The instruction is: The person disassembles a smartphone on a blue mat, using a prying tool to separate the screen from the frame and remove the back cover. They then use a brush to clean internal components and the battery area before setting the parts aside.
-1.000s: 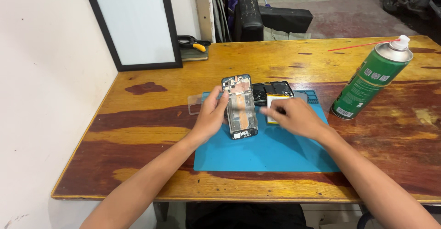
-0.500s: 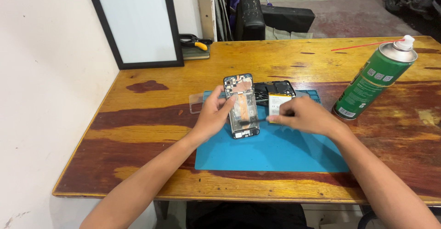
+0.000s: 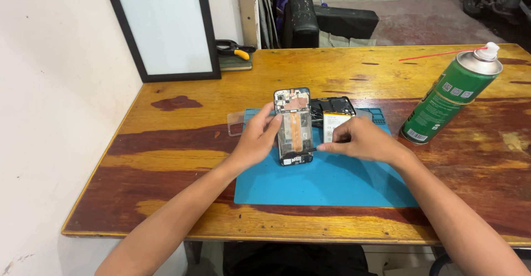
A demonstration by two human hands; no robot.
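Near the counter's (image 3: pixel 166 160) front edge lies the blue mat (image 3: pixel 326 182). On it, the left hand (image 3: pixel 257 140) stays curled against the left side of the opened phone frame (image 3: pixel 295 126), steadying it. The right hand (image 3: pixel 359 140) has slid leftward from the battery (image 3: pixel 333 125) to the frame's lower right edge, fingers pinched on a thin dark tool, so the work now centres on the phone's bottom end. Toward the far right edge stands a green spray can (image 3: pixel 451 102).

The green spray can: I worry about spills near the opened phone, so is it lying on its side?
No, the green spray can stands on its base on the wooden table, right of the blue mat.
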